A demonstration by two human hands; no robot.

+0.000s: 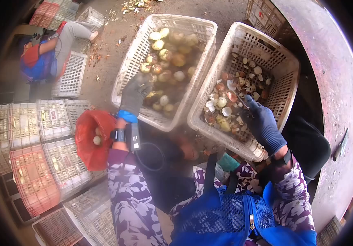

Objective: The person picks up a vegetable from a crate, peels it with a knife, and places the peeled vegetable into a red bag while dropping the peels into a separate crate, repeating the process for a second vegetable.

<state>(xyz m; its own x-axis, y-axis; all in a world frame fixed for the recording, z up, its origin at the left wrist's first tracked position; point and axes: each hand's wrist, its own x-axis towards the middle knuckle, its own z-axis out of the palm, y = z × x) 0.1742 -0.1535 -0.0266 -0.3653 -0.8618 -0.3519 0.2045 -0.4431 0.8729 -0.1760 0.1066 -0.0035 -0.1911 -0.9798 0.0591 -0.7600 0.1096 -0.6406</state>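
Observation:
My left hand (136, 93), in a grey glove, reaches over the near-left rim of a white plastic crate (121, 78) that holds many onions (165, 55). Its fingers are loosely spread beside the onions, with nothing plainly held in them. In a blue-grey glove, my right hand (262, 125) is closed around a knife (240, 98), its handle hidden by the fingers. The thin blade points up and left over a second white crate (285, 67). Onion skins and cut pieces (225, 110) lie inside that crate.
Left of my forearm stands a red bucket (87, 139) with onions inside. Stacked crates (55, 119) line the left side. Another person (45, 55) sits at upper left. A pale worn surface (336, 102) runs along the right, and scraps (137, 5) litter the floor.

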